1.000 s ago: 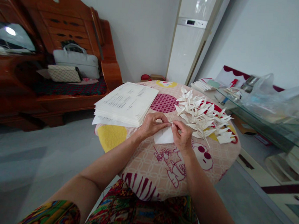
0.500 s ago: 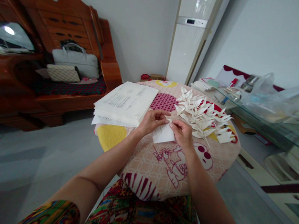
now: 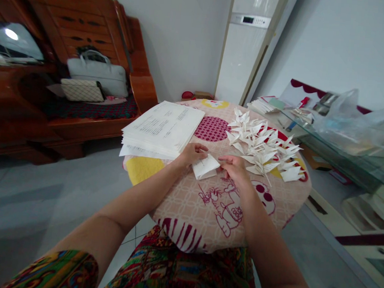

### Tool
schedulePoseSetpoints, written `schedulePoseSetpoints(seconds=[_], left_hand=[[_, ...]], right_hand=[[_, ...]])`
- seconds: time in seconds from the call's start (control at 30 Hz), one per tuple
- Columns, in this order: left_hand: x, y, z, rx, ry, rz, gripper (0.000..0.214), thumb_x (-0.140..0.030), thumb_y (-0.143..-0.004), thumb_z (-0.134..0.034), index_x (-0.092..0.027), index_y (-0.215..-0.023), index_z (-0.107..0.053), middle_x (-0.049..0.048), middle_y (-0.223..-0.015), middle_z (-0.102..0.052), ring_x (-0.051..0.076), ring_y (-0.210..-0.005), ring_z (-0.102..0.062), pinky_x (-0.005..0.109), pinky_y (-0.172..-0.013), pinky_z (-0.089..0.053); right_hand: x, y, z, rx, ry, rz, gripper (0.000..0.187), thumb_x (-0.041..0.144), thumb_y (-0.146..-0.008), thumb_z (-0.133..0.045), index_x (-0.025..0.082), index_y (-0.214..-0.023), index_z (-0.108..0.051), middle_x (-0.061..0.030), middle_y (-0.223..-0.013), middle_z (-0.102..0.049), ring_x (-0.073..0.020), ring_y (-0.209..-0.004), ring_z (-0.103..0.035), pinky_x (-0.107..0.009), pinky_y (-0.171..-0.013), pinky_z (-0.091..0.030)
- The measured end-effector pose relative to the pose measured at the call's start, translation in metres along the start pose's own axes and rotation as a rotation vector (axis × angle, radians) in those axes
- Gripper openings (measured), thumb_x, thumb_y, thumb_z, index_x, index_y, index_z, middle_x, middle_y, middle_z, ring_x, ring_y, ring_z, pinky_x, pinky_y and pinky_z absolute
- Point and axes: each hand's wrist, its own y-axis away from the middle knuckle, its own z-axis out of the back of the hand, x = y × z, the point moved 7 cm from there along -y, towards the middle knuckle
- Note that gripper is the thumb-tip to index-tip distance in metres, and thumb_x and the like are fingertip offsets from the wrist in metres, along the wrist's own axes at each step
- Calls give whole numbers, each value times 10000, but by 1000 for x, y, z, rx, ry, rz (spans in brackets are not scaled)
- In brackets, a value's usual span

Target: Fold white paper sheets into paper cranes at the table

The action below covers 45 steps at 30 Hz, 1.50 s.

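A small folded sheet of white paper [image 3: 205, 166] is held just above the patterned tablecloth, its layers slightly parted at the lower edge. My left hand [image 3: 193, 154] pinches it at its left side, the thumb hidden behind the fingers. My right hand [image 3: 235, 168] is at the paper's right corner, index finger stretched out and thumb below it, with a gap between them. Whether its fingertips touch the corner I cannot tell. To the right of that hand lies a heap of folded paper cranes [image 3: 261, 143].
A thick stack of printed paper [image 3: 166, 126] lies on the left of the round table [image 3: 187, 201]. Right of the table stands a glass-topped cabinet [image 3: 344, 156] bearing a plastic bag [image 3: 340, 115]. A wooden chair [image 3: 88, 25] with bags is at the back left.
The paper has turned and now shows as a smaller folded square. My right hand has moved off its top edge to the right corner; my left hand has shifted slightly left.
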Motion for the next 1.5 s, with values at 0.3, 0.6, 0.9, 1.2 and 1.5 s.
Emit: schedulePoseSetpoints(seconds=[0.3, 0.6, 0.9, 1.2, 1.5], left_hand=[[1, -5, 1, -211, -242, -117, 228, -140, -750, -693, -134, -975, -728, -16, -677, -641, 81, -552, -536, 189, -506, -382], [-7, -9, -7, -164, -513, -315, 284, -69, -765, -638, -114, -1034, -718, 65, -921, -728, 151, -799, -661, 274, -767, -547], [-21, 11, -22, 94, -808, -722, 217, -59, -837, -590, -138, -954, -755, 93, -989, -750, 191, -945, -689, 320, -897, -550], [-14, 36, -10, 328, -791, -915, 325, -127, -956, -510, -187, -1192, -726, 113, -1232, -723, 203, -1170, -675, 360, -1031, -534], [-10, 42, -11, 403, -842, -865, 490, 10, -864, -484, -205, -1245, -704, 104, -1337, -665, 212, -1247, -633, 376, -1080, -511]], right_hand=[[-5, -6, 1, -73, 41, 43, 461, 593, -874, -551, 153, -779, -652, -37, -611, -679, -90, -351, -520, -181, -320, -327], [4, -4, -5, -69, 144, 49, 280, 204, -786, -610, 136, -1033, -724, 7, -597, -659, -142, -444, -591, -200, -359, -381], [6, -5, -8, -78, 248, 83, 156, 114, -775, -610, 149, -864, -734, -17, -694, -719, -124, -491, -622, -203, -455, -490], [10, -7, -9, -137, 568, 208, 174, 111, -763, -630, 157, -870, -759, -60, -785, -762, -189, -682, -690, -280, -651, -524], [15, -5, -14, -132, 799, 258, 160, 109, -772, -639, 165, -851, -766, -80, -829, -773, -216, -792, -693, -300, -739, -494]])
